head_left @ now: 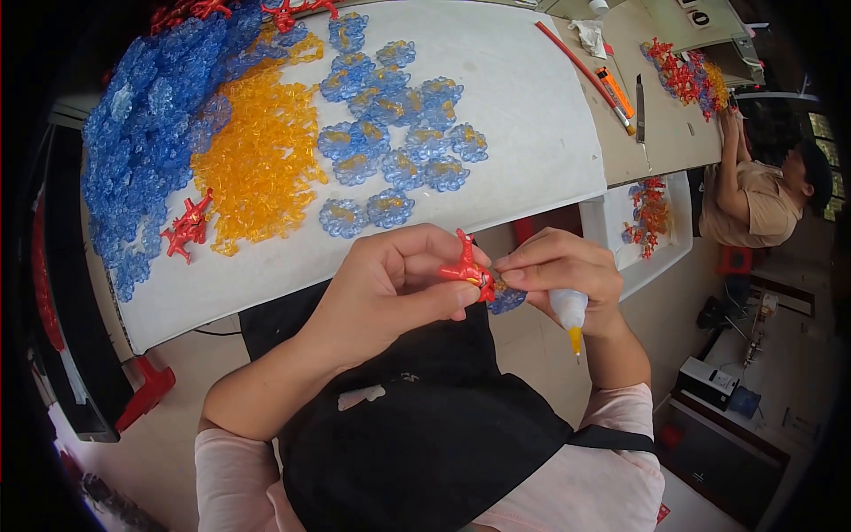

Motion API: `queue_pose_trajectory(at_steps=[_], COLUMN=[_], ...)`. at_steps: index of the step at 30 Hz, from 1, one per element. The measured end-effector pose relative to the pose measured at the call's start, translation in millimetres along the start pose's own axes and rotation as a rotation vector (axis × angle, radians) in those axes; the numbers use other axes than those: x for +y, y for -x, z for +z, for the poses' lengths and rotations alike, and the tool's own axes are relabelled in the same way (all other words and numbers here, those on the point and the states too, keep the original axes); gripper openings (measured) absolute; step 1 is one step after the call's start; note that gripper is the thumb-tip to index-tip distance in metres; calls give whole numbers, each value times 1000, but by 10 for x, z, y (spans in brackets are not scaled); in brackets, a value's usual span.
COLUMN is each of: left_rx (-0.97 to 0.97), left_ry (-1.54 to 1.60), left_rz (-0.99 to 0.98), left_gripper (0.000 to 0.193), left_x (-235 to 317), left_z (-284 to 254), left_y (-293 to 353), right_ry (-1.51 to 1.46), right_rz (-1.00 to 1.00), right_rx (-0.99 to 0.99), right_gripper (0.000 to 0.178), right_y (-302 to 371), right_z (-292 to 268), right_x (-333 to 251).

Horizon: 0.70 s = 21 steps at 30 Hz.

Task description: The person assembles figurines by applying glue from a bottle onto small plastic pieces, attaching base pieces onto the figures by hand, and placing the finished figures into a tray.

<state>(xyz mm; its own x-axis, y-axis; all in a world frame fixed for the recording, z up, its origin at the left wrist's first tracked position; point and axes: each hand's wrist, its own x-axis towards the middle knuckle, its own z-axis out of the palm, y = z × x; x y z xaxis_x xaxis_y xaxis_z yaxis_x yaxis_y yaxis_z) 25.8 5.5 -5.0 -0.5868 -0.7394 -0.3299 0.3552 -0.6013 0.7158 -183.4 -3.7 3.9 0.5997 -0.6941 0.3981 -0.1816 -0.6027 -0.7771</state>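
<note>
Above the apron, we find the left hand clamped on a red figure; the right hand palms a white bottle, seemingly sparing fingertips for the adjoining blue piece. Yellow pieces lie handily near.

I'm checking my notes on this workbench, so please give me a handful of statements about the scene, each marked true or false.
1. The left hand holds a red figure. True.
2. The white bottle lies on the table. False: the bottle is held in the right hand.
3. The heap of yellow pieces is right of the blue pieces with yellow centres. False: the heap is left of them.
4. The person's apron is black. True.
5. The co-worker at the right is bareheaded. False: they wear a dark cap.
</note>
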Motion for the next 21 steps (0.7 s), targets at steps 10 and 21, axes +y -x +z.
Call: queue_pose_trajectory(at_steps=[10, 21], left_rx=[10, -46], left_ry=[90, 31], left_rz=[-103, -250], left_gripper=[15, 25], left_x=[28, 111], left_z=[-7, -16], left_y=[-14, -84], right_ry=[-6, 47], right_rz=[6, -6], right_rx=[-18, -58], right_gripper=[20, 21], right_y=[-34, -46], right_z=[-17, -49], right_x=[-22, -58])
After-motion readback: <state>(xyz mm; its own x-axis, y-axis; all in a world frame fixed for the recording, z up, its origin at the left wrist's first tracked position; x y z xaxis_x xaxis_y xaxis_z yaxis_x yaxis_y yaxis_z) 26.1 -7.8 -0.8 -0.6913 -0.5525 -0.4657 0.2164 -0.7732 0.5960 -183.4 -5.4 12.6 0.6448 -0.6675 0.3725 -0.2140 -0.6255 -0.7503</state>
